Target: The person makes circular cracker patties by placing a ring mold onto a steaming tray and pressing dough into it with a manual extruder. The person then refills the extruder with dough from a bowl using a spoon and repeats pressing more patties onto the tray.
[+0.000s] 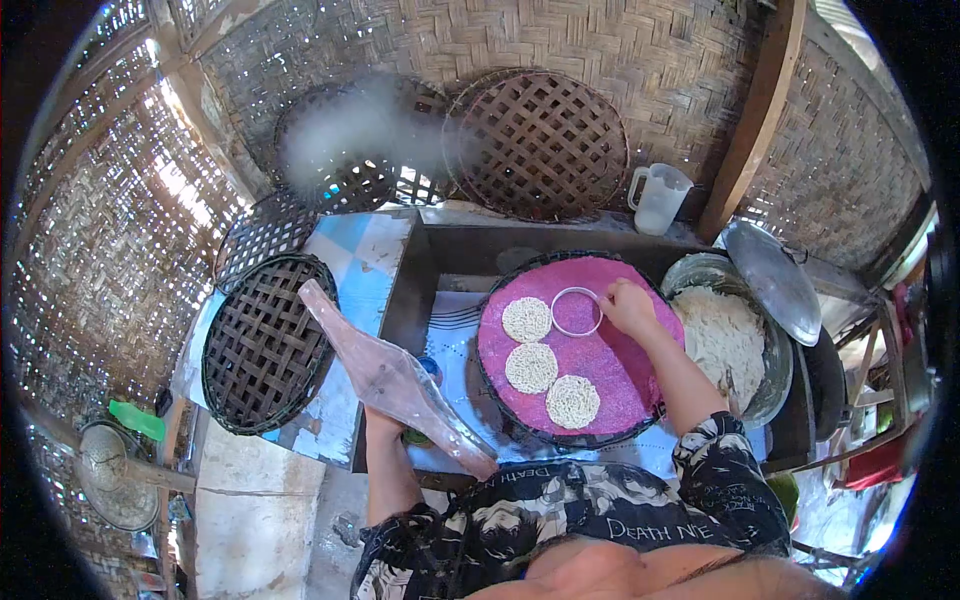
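Note:
My right hand (pixel 628 308) pinches the edge of a thin white ring (pixel 576 334), which lies on the round pink sheet (pixel 630 370). Left of and below the ring are three flat discs of white noodle-like strands (pixel 531 368) on that sheet. It covers a round woven tray (pixel 497 400). A long wooden piece (pixel 385 375), wide in the middle and narrow at both ends, slants across my left side. My left hand (pixel 382 420) is mostly hidden beneath it, fingers out of sight. A small blue part (pixel 430 366) shows beside the wood.
At right, a large metal basin (pixel 783 390) holds white dough (pixel 712 335), with a metal lid (pixel 772 282) leaning on its rim. A plastic jug (pixel 660 200) stands behind. Woven trays (pixel 270 345) sit at left, and another (pixel 540 140) leans on the wall. Steam drifts near the back.

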### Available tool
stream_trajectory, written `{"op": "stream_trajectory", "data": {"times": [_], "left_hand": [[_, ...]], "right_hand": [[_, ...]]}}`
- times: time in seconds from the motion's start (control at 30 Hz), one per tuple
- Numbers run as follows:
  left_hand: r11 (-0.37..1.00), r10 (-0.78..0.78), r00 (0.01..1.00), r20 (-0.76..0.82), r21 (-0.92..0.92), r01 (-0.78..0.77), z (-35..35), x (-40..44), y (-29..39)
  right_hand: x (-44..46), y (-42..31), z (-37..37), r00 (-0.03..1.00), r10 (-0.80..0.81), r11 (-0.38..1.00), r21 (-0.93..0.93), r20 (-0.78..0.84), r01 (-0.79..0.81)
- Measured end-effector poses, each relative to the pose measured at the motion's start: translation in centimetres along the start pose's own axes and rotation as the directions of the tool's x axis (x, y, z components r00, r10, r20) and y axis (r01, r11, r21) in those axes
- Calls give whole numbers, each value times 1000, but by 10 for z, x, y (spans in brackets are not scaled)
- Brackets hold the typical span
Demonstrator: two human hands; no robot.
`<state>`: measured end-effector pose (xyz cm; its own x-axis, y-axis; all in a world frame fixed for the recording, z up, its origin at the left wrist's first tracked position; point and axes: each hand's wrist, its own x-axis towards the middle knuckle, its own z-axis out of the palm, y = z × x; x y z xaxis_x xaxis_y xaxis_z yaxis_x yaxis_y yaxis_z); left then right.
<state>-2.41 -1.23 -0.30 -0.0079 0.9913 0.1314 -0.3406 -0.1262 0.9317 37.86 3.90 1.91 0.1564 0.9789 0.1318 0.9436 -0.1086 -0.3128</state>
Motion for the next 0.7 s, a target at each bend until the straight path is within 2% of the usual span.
{"op": "stream_trajectory", "data": {"times": [0.03, 0.23, 0.3, 0.37, 0.43, 0.53, 0.7], "left_hand": [[995, 35, 999, -3, 93, -34, -3, -1, -1], [997, -37, 998, -55, -74, 33, -6, -4, 2], [992, 33, 998, -60, 125, -26, -20, 3, -15], [987, 36, 999, -23, 160, -32, -30, 3, -28], [999, -18, 999, 49, 36, 16, -9, -1, -2], [994, 51, 999, 1, 96, -51, -20, 2, -15], [976, -141, 989, -45, -174, 131, -12, -4, -3]], "right_hand": [[2, 0, -1, 1000, -13, 1000, -1, 1, 13], [8, 9, -6, 999, -16, 999, -29, -43, 15], [9, 7, -2, 999, -26, 999, -43, -32, 24], [8, 3, 0, 999, -37, 999, -36, -27, 36], [8, 0, 1, 998, -52, 999, -6, -29, 51], [4, 6, -6, 997, -55, 998, 8, -45, 56], [-15, 11, -10, 996, -44, 998, 44, 82, 41]]}}
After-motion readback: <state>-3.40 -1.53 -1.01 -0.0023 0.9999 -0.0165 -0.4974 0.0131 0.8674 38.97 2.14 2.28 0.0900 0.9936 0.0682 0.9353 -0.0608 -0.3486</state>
